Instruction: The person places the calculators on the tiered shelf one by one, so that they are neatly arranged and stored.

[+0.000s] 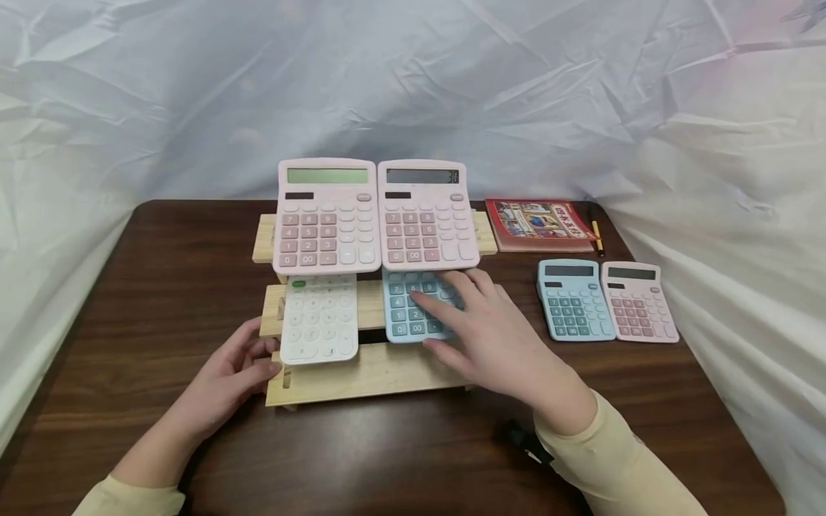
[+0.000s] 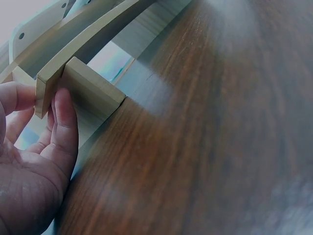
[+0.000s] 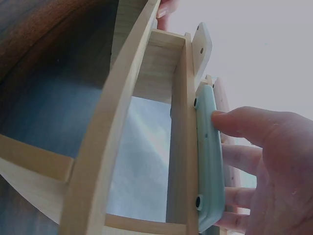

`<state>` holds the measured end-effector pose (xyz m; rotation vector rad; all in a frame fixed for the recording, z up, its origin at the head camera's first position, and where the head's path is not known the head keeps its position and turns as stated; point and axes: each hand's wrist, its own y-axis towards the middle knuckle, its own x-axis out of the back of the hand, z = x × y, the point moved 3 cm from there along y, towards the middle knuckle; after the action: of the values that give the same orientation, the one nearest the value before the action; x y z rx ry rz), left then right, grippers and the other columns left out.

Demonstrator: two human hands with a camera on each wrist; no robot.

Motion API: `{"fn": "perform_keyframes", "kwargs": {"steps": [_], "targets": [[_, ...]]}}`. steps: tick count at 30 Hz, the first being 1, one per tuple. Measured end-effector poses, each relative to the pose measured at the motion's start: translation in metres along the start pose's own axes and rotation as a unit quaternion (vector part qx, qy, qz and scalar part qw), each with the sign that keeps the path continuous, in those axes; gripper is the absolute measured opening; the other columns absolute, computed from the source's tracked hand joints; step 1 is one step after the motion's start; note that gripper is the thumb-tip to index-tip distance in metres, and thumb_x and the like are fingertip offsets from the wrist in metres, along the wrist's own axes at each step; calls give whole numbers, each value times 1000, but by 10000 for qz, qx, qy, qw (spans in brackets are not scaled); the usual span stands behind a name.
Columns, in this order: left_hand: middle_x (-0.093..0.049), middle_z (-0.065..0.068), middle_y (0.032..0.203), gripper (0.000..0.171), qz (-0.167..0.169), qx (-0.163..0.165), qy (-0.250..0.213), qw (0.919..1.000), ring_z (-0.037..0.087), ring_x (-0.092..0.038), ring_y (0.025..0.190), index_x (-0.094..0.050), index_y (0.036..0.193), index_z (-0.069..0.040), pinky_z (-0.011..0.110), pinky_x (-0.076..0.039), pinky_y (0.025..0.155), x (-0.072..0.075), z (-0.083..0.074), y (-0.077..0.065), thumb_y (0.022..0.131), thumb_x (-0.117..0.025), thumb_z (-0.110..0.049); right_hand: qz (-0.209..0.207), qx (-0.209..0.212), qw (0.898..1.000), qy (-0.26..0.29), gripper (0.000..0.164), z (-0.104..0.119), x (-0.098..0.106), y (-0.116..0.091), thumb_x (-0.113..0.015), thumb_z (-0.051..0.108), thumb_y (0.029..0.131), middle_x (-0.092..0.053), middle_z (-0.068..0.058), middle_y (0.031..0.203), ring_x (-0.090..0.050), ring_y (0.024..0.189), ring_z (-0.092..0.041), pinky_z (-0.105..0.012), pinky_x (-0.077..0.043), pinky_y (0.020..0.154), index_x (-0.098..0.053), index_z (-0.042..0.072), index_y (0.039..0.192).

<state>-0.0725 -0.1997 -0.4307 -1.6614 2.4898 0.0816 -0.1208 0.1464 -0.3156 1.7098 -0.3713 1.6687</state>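
My left hand (image 1: 222, 373) grips the left end of the lowest slat of a wooden stepped rack (image 1: 374, 376). Thumb and fingers sit on either side of the slat's end (image 2: 46, 95) in the left wrist view. My right hand (image 1: 487, 333) lies over a blue calculator (image 1: 401, 312) leaning on the rack's middle tier. Its index fingertip touches the keys, and the thumb (image 3: 230, 120) is at the calculator's lower edge in the right wrist view. Left of it leans a white calculator (image 1: 319, 322). Two pink calculators (image 1: 327, 215) stand side by side on top.
At the right, a small blue calculator (image 1: 576, 301) and a pink one (image 1: 639, 301) lie side by side on the brown table (image 1: 323, 459). Behind them are a red book (image 1: 538, 222) and a yellow-black pen (image 1: 597, 236). White sheeting (image 1: 413, 86) hangs around the table.
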Motion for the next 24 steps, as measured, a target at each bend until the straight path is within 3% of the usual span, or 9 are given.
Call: {"fn": "perform_keyframes", "kwargs": {"steps": [5, 10, 14, 16, 19, 22, 24], "targets": [[-52, 27, 116, 60, 27, -18, -35, 10000, 30, -66, 95, -24, 149, -11, 50, -56, 66, 0, 1, 1, 97, -51, 5, 138, 185, 9995, 224, 57, -4, 10, -4, -65, 43, 90, -41, -11, 144, -38, 128, -30, -50, -40, 94, -50, 25, 142], [-50, 29, 117, 61, 63, -9, -45, 10000, 31, -66, 95, -24, 149, -12, 51, -56, 66, 0, 1, 0, 97, -51, 4, 7, 343, 9972, 669, 47, -12, 25, -14, -66, 35, 91, -49, -8, 140, -42, 129, -26, -48, -35, 103, -57, 21, 136], [-50, 29, 117, 61, 80, -29, -64, 9999, 30, -66, 95, -24, 149, -11, 51, -56, 66, 0, 2, 0, 97, -51, 4, -126, 459, 9942, 969, 42, -19, 32, -25, -71, 26, 88, -54, -4, 135, -46, 126, -23, -44, -36, 102, -64, 19, 129], [-50, 29, 116, 61, 68, -14, -65, 10000, 30, -66, 94, -24, 149, -12, 50, -56, 66, 0, 3, 0, 97, -52, 4, -307, 480, 9901, 1284, 38, -24, 36, -30, -71, 20, 87, -58, -3, 130, -50, 122, -21, -38, -38, 101, -66, 16, 124], [-50, 29, 116, 62, 56, 11, -78, 10000, 30, -66, 94, -24, 149, -12, 50, -56, 66, -1, 2, 0, 97, -52, 4, -627, 508, 9734, 2146, 34, -33, 43, -34, -70, 7, 85, -64, -3, 119, -58, 109, -17, -27, -43, 94, -68, 10, 118], [-50, 29, 117, 62, 36, 22, -103, 9999, 32, -66, 96, -24, 149, -12, 51, -56, 68, -1, 1, 0, 97, -53, 4, -940, 183, 9554, 2794, 32, -51, 45, -37, -68, -4, 85, -69, -1, 107, -63, 95, -14, -21, -47, 86, -69, 9, 114], [-51, 29, 116, 62, 25, -13, -131, 9999, 32, -66, 96, -25, 149, -12, 51, -56, 69, 0, 1, 0, 97, -52, 4, -1141, -437, 9563, 2656, 27, -67, 43, -39, -66, -2, 89, -69, 3, 103, -63, 91, -11, -19, -47, 82, -70, 12, 112]]}}
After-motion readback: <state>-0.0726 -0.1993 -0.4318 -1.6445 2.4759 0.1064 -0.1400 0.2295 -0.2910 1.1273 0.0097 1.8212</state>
